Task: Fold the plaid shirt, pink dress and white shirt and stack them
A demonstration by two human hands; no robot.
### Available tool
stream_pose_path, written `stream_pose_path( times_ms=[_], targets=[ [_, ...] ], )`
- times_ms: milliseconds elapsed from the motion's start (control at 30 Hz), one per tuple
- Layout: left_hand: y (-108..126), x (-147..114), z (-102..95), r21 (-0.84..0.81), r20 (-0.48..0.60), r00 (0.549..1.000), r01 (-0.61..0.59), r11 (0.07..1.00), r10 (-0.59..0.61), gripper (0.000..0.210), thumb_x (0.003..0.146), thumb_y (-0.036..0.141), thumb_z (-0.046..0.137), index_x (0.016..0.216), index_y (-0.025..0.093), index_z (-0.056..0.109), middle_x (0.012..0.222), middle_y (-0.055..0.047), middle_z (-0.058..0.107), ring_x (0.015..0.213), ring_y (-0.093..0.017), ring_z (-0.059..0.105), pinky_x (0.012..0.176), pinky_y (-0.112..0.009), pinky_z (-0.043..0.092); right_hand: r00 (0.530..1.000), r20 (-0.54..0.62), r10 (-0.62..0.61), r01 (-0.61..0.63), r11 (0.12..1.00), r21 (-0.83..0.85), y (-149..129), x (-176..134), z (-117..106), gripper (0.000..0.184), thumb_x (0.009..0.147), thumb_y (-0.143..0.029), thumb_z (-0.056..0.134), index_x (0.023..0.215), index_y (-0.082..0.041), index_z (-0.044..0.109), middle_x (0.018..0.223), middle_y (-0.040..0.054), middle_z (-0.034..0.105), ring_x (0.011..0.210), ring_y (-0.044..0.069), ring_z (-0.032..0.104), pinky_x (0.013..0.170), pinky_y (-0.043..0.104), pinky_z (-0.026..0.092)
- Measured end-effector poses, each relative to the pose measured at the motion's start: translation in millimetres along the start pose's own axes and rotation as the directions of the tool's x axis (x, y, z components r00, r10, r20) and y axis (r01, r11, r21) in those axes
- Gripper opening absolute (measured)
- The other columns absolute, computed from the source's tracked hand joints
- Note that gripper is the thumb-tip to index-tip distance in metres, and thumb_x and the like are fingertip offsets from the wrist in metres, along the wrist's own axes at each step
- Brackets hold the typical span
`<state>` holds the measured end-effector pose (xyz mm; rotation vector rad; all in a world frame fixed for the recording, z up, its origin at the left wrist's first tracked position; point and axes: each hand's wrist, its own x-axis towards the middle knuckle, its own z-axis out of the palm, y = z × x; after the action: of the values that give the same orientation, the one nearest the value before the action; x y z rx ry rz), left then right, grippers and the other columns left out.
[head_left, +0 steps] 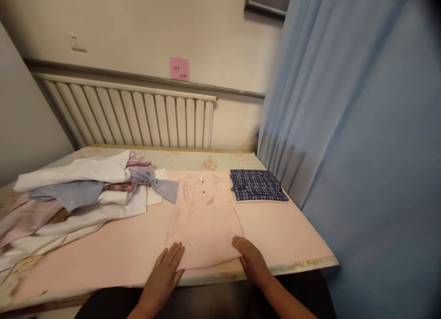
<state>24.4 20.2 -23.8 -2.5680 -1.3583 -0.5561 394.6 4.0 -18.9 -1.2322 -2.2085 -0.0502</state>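
Pink garment spread lengthwise between two hands

A pale pink garment [205,227] lay flat on a bed [279,236], at the middle of its near side. Its long axis ran away from the person: the neckline, with small dark red buttons [203,191], pointed toward the wall [144,29], and the wider hem faced the person. The left hand [166,268] rested at the hem's left corner, fingers straight and close together, thumb spread away. The right hand [253,259] lay on the right edge near the hem, its fingers also extended together, thumb apart. Beyond, on the right, sat a folded navy plaid cloth [258,185]; on the left, a loose clothes heap [79,190] (mostly white, blue and dusty pink). A radiator [148,116] stood behind, and a blue curtain [361,126] hung at right.
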Motion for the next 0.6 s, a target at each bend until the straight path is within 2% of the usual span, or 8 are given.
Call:
stream_pose_path(
  times_ms=[100, 167, 267, 400, 467, 600],
  targets=[
    [-17, -8, -1.7, -0.069, -0.021, 0.999, 0.033, 0.997, -0.034, 0.058, 0.082, 0.012, 0.045, 0.138, 0.026, 0.046, 0.144, -0.003, 0.048, 0.133, -0.019, 0.043, 0.111, -0.040, 0.037, 0.999, -0.034, -0.012, 0.013, 0.998, 0.054, 6, 1, -1, 0.060, 0.075, -0.002, 0.041, 0.129, -0.022, 0.056, 0.133, 0.0055, 0.057, 0.129, 0.019, 0.047, 0.107, 0.046, 0.042],
    [-28, -12, -2.7, -0.123, -0.059, 0.997, 0.035, 0.992, -0.043, 0.062, 0.077, 0.007, 0.045, 0.136, 0.026, 0.048, 0.143, -0.004, 0.050, 0.132, -0.019, 0.044, 0.109, -0.039, 0.040, 0.998, -0.063, -0.009, 0.016, 0.995, 0.102, 10, 2, -3, 0.061, 0.072, -0.002, 0.043, 0.127, -0.022, 0.058, 0.131, 0.0060, 0.059, 0.127, 0.020, 0.050, 0.106, 0.046, 0.043],
    [-38, -13, -1.8, -0.212, -0.131, 0.990, 0.014, 0.977, -0.042, 0.056, 0.077, 0.009, 0.045, 0.130, 0.026, 0.055, 0.137, -0.003, 0.056, 0.129, -0.020, 0.048, 0.106, -0.039, 0.044, 0.995, -0.094, 0.029, -0.011, 0.982, 0.188, 14, 7, -7, 0.053, 0.073, -0.004, 0.045, 0.119, -0.022, 0.063, 0.124, 0.0062, 0.064, 0.122, 0.021, 0.055, 0.103, 0.045, 0.046],
    [-39, -12, -5.3, -0.315, -0.183, 0.981, 0.007, 0.949, -0.068, 0.040, 0.084, 0.021, 0.045, 0.121, 0.027, 0.061, 0.127, -0.003, 0.063, 0.124, -0.020, 0.054, 0.101, -0.037, 0.048, 0.978, -0.129, 0.164, -0.123, 0.953, 0.277, 8, 15, -20, 0.034, 0.084, -0.015, 0.045, 0.107, -0.023, 0.069, 0.112, 0.0060, 0.070, 0.110, 0.021, 0.063, 0.097, 0.043, 0.051],
    [-35, -16, -14.6, -0.354, -0.174, 0.979, 0.038, 0.934, -0.106, 0.040, 0.086, 0.022, 0.043, 0.121, 0.026, 0.062, 0.127, -0.003, 0.064, 0.123, -0.020, 0.055, 0.101, -0.036, 0.048, 0.969, -0.150, 0.196, -0.145, 0.944, 0.295, 1, 17, -32, 0.032, 0.087, -0.020, 0.046, 0.108, -0.024, 0.069, 0.110, 0.0056, 0.071, 0.107, 0.022, 0.065, 0.096, 0.043, 0.052],
    [-21, -32, -46.9, -0.412, -0.165, 0.974, 0.076, 0.908, -0.157, 0.041, 0.086, 0.022, 0.041, 0.122, 0.028, 0.061, 0.127, -0.003, 0.064, 0.121, -0.019, 0.056, 0.101, -0.035, 0.047, 0.983, -0.144, 0.114, -0.062, 0.944, 0.324, -21, 12, -64, 0.029, 0.091, -0.027, 0.046, 0.112, -0.026, 0.067, 0.110, 0.0047, 0.071, 0.107, 0.022, 0.064, 0.100, 0.045, 0.048]
  ],
)
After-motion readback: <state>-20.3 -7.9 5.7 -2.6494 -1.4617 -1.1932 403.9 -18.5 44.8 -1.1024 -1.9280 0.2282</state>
